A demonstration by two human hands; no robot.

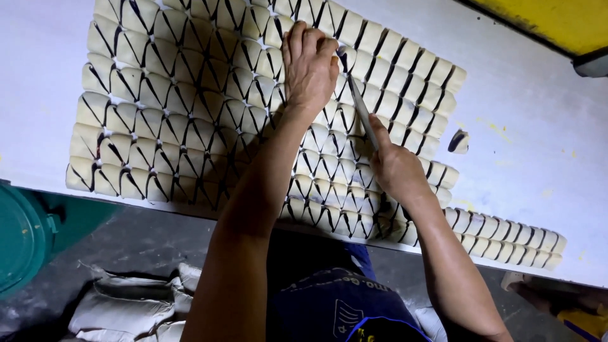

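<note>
Left hand (309, 66) flat, fingers together, pressing the cut dough pieces (190, 114) on the white desk (525, 126). Right hand (396, 168) closed round a knife (360, 104), blade among the pieces.

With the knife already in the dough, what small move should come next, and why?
Probably draw the knife toward the body along the cut line. The right hand holds it with its tip in the dough sheet, and the left hand presses flat beside the tip, steadying the pieces.
</note>
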